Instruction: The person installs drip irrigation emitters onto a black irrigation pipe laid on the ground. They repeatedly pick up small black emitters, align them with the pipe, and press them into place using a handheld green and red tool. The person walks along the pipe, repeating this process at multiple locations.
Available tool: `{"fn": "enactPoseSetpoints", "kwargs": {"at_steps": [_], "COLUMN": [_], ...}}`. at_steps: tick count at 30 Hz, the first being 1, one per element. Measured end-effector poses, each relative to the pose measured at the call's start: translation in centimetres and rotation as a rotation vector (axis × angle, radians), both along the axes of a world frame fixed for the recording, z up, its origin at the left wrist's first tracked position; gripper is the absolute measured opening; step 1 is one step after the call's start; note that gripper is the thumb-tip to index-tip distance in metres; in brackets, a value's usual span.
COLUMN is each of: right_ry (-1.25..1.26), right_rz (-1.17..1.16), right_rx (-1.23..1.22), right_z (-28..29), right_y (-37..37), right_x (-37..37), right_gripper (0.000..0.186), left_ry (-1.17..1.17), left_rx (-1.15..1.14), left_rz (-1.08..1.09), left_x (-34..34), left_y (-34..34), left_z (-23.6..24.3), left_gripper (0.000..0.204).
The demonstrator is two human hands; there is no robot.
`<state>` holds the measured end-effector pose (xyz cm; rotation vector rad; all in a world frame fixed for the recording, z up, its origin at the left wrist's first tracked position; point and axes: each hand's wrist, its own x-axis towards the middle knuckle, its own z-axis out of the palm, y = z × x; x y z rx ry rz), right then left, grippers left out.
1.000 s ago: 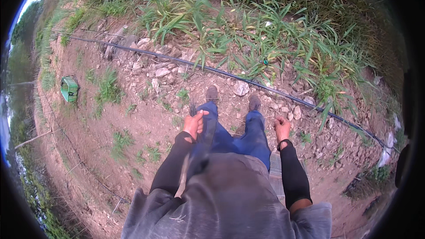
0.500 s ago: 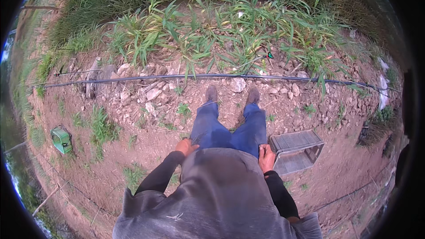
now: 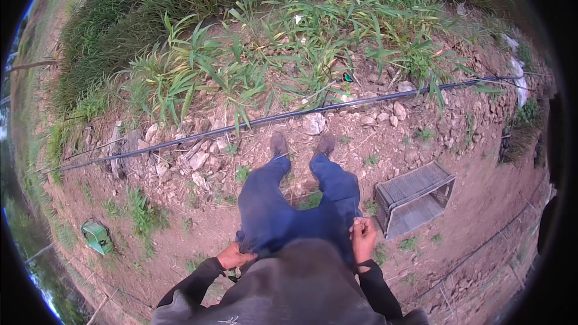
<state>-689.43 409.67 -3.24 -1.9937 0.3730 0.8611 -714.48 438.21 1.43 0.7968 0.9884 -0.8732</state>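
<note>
At the left hip of my blue trousers [image 3: 271, 201], my left hand [image 3: 235, 256] is bent inward with its fingers closed against the cloth. What it pinches, if anything, is hidden. My right hand [image 3: 363, 236] is beside the right thigh, fingers curled and thumb pressed in. A thin pale line shows just above those fingers, too fine to name. To the right of this hand a grey slatted plastic crate [image 3: 415, 195] lies on its side on the soil, apart from the hand. Dark sleeves cover both forearms.
A black hose [image 3: 265, 119] crosses the ground beyond my shoes [image 3: 279, 143], along a band of stones [image 3: 313, 123]. Green plants [image 3: 186, 66] grow behind it. A green container [image 3: 96, 236] stands at left. White plastic sheeting [image 3: 519, 78] lies at far right.
The view has turned, so the hose now slants and the crate sits farther from my right hand. My legs look more bent. Both hands stay near my hips and thighs, slightly lower in view.
</note>
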Motion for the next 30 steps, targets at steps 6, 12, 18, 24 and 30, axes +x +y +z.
{"fn": "enactPoseSetpoints", "kwargs": {"at_steps": [6,12,18,24,30], "right_ry": [-0.335,-0.664,-0.693,-0.652,-0.665], "right_rz": [0.037,0.314,0.541,0.710,0.679], "right_rx": [0.153,0.225,0.383,0.528,0.448], "right_z": [-20.5,-29.8,-34.2,-34.3,-33.1], "right_y": [10.0,19.8,21.7,21.5,20.5], "right_x": [15.7,25.5,26.2,25.8,23.2], "right_gripper": [0.018,0.017,0.017,0.016,0.014], "left_ry": [-0.204,-0.659,-1.081,-1.468,-1.310], "left_rx": [0.376,0.837,1.342,1.397,1.176], "left_rz": [0.102,0.089,-0.102,-0.214,-0.274], "left_x": [15.9,32.5,42.4,42.5,40.2], "left_y": [7.4,11.7,11.8,12.9,11.8], "left_z": [-16.5,-32.6,-39.4,-41.0,-40.1], "left_gripper": [0.020,0.018,0.022,0.018,0.018]}}
